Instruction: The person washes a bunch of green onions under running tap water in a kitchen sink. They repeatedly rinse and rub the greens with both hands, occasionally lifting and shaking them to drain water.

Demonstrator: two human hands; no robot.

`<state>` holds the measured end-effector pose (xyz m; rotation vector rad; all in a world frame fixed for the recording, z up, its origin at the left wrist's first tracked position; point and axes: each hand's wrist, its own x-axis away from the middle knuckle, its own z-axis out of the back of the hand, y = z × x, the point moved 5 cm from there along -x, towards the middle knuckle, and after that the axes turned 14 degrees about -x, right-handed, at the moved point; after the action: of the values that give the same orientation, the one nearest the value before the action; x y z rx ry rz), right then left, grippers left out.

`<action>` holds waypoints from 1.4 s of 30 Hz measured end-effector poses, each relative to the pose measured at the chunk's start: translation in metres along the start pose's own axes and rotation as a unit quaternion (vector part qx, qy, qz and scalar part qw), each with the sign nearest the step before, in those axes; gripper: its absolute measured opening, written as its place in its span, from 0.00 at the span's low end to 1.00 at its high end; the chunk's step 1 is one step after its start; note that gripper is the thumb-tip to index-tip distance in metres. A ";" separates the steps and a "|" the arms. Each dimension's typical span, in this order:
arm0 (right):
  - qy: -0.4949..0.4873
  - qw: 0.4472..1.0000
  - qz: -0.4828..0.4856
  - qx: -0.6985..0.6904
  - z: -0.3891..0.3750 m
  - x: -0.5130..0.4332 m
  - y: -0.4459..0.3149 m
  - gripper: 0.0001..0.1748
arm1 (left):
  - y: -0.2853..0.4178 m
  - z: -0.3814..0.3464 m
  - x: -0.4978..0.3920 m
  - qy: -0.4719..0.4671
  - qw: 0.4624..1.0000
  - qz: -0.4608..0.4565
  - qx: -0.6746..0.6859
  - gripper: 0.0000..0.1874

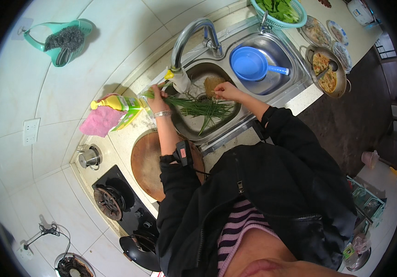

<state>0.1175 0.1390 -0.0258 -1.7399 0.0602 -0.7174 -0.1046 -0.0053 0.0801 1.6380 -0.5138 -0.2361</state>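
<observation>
My left hand (157, 99) grips the pale ends of a bunch of green chives (203, 108) at the left rim of the stainless steel sink basin (188, 130). The long leaves spread across the basin over the drain. My right hand (228, 91) is over the basin's right side, thumb and fingertips pinched on a small pale piece of stalk. Beside those fingertips, a brown scouring pad (212, 84) rests in the basin. The chrome faucet (193, 26) arches above, with a white cloth-like cover (181, 81) at its spout.
A blue dipper (248, 64) sits in the second basin, with a basket of leafy greens (283, 12) behind it. A pan of cooked food (328, 72) stands at right. On the left are a yellow-topped detergent bottle (127, 107), a pink cloth (101, 121), a round wooden board (148, 161) and a gas stove (122, 197).
</observation>
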 end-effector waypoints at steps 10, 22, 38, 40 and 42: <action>-0.042 0.985 -0.001 -0.167 -0.028 -0.013 -0.029 0.20 | -0.063 -0.019 0.031 -0.195 0.932 0.009 -0.305 0.10; -0.054 0.994 0.083 -0.056 -0.043 -0.010 -0.054 0.24 | -0.074 -0.036 0.034 -0.081 0.944 0.012 -0.320 0.12; -0.053 0.988 0.100 -0.104 -0.057 -0.015 -0.071 0.27 | -0.072 -0.053 0.029 -0.167 0.940 0.076 -0.287 0.12; -0.068 0.988 0.101 -0.099 -0.060 -0.017 -0.074 0.27 | -0.072 -0.055 0.030 -0.159 0.951 0.105 -0.244 0.12; -0.038 0.989 0.087 -0.113 -0.058 -0.016 -0.073 0.25 | -0.072 -0.055 0.033 -0.165 0.955 0.140 -0.201 0.12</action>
<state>0.0523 0.1180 0.0395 -1.9497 0.2460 -0.5323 -0.0376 0.0323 0.0217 1.1171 -0.8826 -0.3791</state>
